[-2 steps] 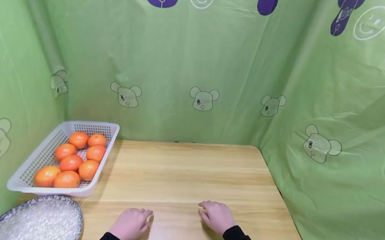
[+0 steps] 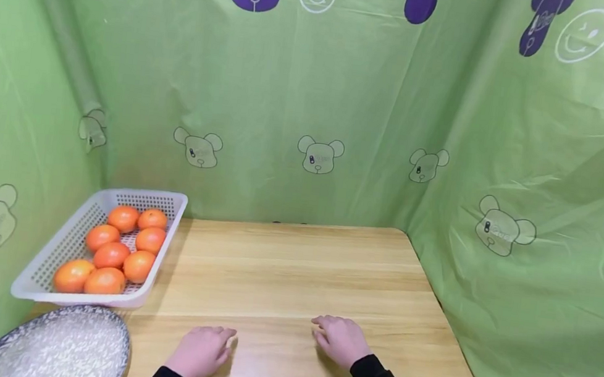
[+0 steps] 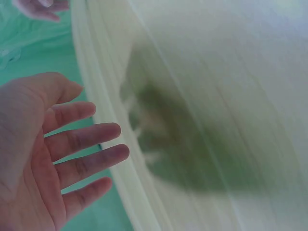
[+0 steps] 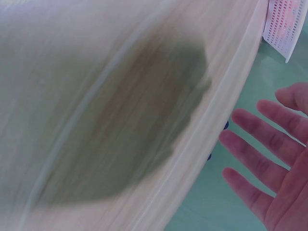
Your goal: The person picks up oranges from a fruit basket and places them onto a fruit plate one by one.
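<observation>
My left hand (image 2: pixel 201 353) hovers over the front of the wooden table (image 2: pixel 291 280), palm down, holding nothing; in the left wrist view its fingers (image 3: pixel 86 139) are spread and loosely straight. Further right, my right hand (image 2: pixel 342 341) is held low above the wood in the same way, its fingers (image 4: pixel 257 156) relaxed and apart in the right wrist view. Nearest the left hand lies a speckled plate (image 2: pixel 71 349) with a dark rim, cut off by the frame. Behind that plate stands a white perforated basket (image 2: pixel 50 256) with several oranges (image 2: pixel 111 255) in it.
Green curtains (image 2: pixel 291 88) printed with bear faces and smileys enclose the table at the back and both sides. The basket sits at the table's back left, close to the left curtain. Each hand casts a soft shadow on the wood.
My left hand has shifted slightly to the left. The right hand, the basket, the oranges and the plate stay where they were.
</observation>
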A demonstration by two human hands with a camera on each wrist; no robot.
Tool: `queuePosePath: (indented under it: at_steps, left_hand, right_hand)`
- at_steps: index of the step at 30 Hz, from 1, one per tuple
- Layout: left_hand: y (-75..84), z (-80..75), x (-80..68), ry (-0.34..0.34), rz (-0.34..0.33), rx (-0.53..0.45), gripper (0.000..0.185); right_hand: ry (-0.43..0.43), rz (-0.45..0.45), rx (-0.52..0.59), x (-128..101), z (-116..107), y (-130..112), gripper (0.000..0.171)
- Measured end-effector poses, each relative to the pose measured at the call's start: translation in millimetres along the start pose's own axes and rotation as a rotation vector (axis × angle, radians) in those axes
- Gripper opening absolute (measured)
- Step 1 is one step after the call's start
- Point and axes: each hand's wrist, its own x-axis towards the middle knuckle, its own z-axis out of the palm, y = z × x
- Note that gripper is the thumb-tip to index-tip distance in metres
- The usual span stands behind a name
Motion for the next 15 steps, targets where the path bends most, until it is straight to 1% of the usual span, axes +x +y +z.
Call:
queuePosePath:
  at_steps: [4,8,11,12,15]
  left_hand:
    - [-13.5,-12.0,-16.4,0.041,-0.127,-0.021,0.029]
    - [-36.1,-24.9,-39.7,0.072,-0.274,-0.006,0.030]
    - [-54.5,-30.5,-59.8,0.071,-0.413,-0.003,0.035]
    - [-60.2,-30.5,-66.3,0.058,-0.467,-0.009,0.039]
    - [-74.1,-28.0,-82.0,-0.037,-0.636,-0.051,0.053]
  right_hand:
    - [0.001,0.009,0.008,-4,-1,0,0.020]
    - [-0.007,0.026,0.028,-9,0,0,0.019]
    - [-0.023,0.042,0.046,-12,1,1,0.019]
    - [-0.026,0.045,0.049,-12,1,1,0.019]
    - [-0.026,0.048,0.051,-13,-1,3,0.019]
